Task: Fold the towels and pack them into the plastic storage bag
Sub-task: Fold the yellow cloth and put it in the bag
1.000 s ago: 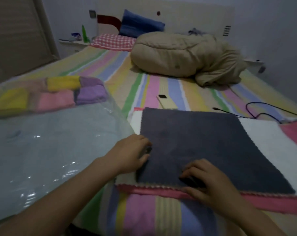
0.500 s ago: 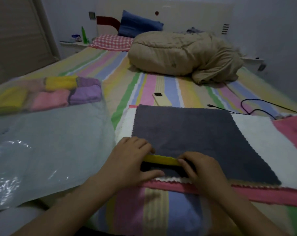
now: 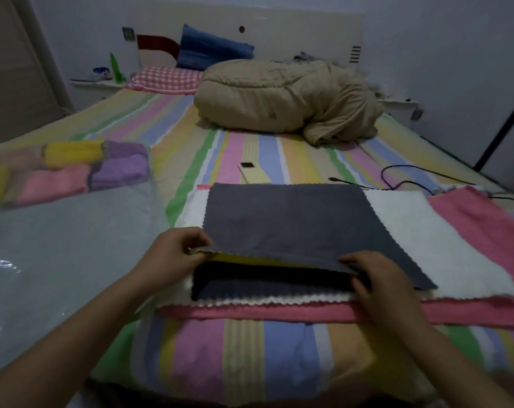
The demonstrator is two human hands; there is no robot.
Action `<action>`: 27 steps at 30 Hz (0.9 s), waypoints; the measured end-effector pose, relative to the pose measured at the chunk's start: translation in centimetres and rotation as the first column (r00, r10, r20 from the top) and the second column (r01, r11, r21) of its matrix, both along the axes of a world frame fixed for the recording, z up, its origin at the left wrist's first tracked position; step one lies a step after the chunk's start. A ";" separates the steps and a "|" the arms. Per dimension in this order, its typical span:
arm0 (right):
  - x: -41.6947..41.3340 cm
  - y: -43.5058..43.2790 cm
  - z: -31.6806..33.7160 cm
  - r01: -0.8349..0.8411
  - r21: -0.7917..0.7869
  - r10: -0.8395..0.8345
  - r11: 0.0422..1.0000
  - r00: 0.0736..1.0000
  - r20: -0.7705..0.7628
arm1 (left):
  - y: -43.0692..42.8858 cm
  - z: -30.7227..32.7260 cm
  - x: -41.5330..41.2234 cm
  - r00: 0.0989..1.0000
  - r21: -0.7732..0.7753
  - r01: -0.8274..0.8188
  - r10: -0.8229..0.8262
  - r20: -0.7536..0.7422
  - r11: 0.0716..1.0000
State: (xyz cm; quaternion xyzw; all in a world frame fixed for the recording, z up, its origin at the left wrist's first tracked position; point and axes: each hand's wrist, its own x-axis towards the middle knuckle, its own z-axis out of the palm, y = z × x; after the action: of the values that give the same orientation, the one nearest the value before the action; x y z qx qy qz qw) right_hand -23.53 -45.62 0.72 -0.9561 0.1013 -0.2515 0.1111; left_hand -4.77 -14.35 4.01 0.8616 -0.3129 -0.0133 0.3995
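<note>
At near edge of bed [image 3: 244,348]: flat stack of towels, w/ bag [image 3: 58,245] just left. Left grip [image 3: 173,254] pinched on near-left corner of grey towel [image 3: 294,219]. Right grip [image 3: 379,278] clamped on same edge, further right. Edge held up off stack, prob. to carry it over to far edge for 1st fold. Yellow strip [image 3: 249,259] beneath: reverse side or separate towel, can't tell. Stack count: 4 layers seen, i.e. grey, dark towel [image 3: 264,285], white towel [image 3: 420,231], pink towel [image 3: 479,222] at bottom. Inside bag, far end: folded towels [image 3: 73,169], at least 4, blurred thru plastic. Bag kept close, prob. for short reach.
</note>
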 end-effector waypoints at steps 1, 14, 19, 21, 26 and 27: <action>-0.5 -1.2 0.2 0.050 0.017 -0.050 0.999 0.998 -0.025 | 0.0 0.0 0.1 1.000 -0.030 -0.009 0.008 -0.026 0.999; -3.6 -7.3 4.5 -0.067 0.550 -0.092 0.833 0.962 0.257 | -0.9 2.7 -0.2 0.981 -0.547 -0.172 0.093 -0.168 0.819; -4.8 -4.9 7.6 -0.179 0.706 -0.122 0.686 0.928 0.353 | -0.3 3.9 -1.3 0.984 -0.605 -0.149 0.175 -0.016 0.782; -5.5 -4.0 7.9 -0.225 0.705 -0.080 0.673 0.925 0.372 | 0.2 2.9 -1.8 0.981 -0.598 -0.143 0.191 0.018 0.788; -5.0 -4.5 5.9 -0.097 0.757 -0.176 0.646 0.946 0.271 | 0.4 -0.1 -2.0 0.975 -0.482 -0.184 0.221 0.019 0.857; -4.5 -4.4 5.7 -0.076 0.776 -0.195 0.626 0.948 0.250 | 0.2 -0.4 -1.7 0.968 -0.453 -0.211 0.250 0.026 0.866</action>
State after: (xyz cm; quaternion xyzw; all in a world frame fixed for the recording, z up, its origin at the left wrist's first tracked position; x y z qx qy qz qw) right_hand -28.07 -50.02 6.41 -0.7579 0.2129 -0.3336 0.5186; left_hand -6.45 -14.19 3.59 0.7775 -0.2190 0.1429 0.5719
